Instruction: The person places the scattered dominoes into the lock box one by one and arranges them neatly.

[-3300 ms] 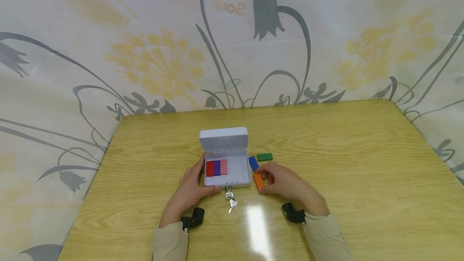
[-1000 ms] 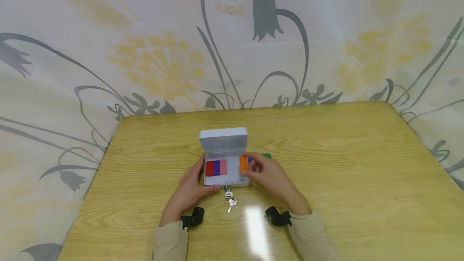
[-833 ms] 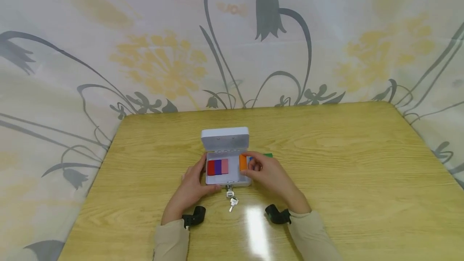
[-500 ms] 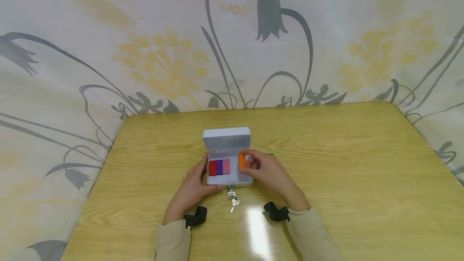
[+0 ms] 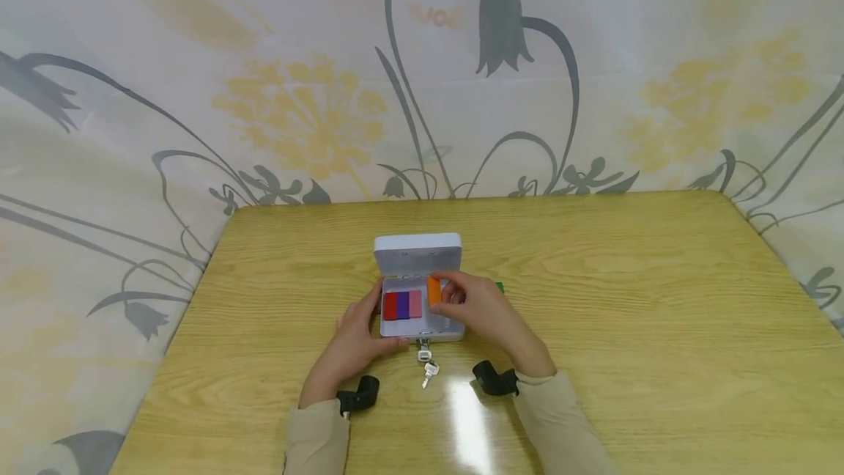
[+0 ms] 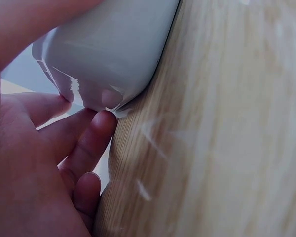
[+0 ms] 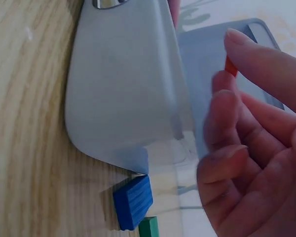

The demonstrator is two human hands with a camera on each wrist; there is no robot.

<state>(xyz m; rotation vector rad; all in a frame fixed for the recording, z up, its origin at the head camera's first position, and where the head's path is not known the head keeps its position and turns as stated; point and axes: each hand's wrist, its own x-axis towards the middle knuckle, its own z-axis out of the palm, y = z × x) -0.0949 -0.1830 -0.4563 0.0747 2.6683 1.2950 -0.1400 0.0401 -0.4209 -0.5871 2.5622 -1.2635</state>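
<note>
1. A small white metal box [image 5: 422,317] stands open near the middle of the desk [image 5: 626,314], its lid [image 5: 417,253] raised on the far side.
2. The right hand [image 5: 478,306] pinches an orange block [image 5: 433,290] between thumb and fingertips, holding it over the box's open tray, toward the right half of the box.
3. In the right wrist view only a sliver of the orange block [image 7: 230,65] shows between the curled fingers [image 7: 246,113], above the box wall [image 7: 123,98].
4. The left hand [image 5: 356,336] grips the box's left side, thumb along the front edge near the corner; in the left wrist view its fingers [image 6: 89,143] curl under and against the box corner [image 6: 103,54].
5. Inside the box, at its left half, a red block [image 5: 390,305], a purple block [image 5: 403,304] and a pink block [image 5: 415,303] lie flat side by side, touching.
6. Keys [image 5: 426,365] hang from the lock at the box's front edge and lie on the desk.
7. Just beside the box's right wall lies a blue block [image 7: 133,201], with a green block [image 7: 149,227] next to it.
</note>
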